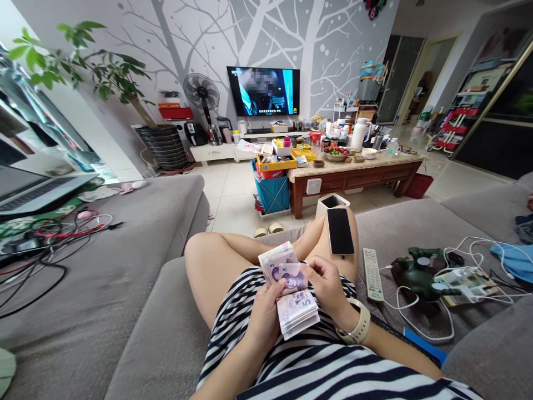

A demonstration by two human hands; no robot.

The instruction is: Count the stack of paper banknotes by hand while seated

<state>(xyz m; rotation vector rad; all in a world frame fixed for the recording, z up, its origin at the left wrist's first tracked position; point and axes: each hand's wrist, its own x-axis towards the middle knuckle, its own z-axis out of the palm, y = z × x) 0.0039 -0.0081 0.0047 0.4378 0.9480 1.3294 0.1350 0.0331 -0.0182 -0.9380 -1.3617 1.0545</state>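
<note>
A folded stack of purple banknotes (297,316), marked with a 5, lies over my lap. My left hand (266,308) grips the stack around its middle, thumb pressed on top. At the upper right of the notes, my right hand (327,283) pinches the edge of one banknote (293,276) between thumb and fingers. The lower half of the stack fans slightly toward me. A watch with a pale strap (358,325) is on my right wrist. On my raised right knee rests a phone (340,231) with a dark screen, just beyond my right hand.
A remote control (373,275) lies on the grey sofa (400,228) to my right, beside a dark green device (420,272) and white cables. Tangled cables (45,244) and a laptop (37,189) are at left. Ahead stand a laden coffee table (353,179) and a bin (322,205).
</note>
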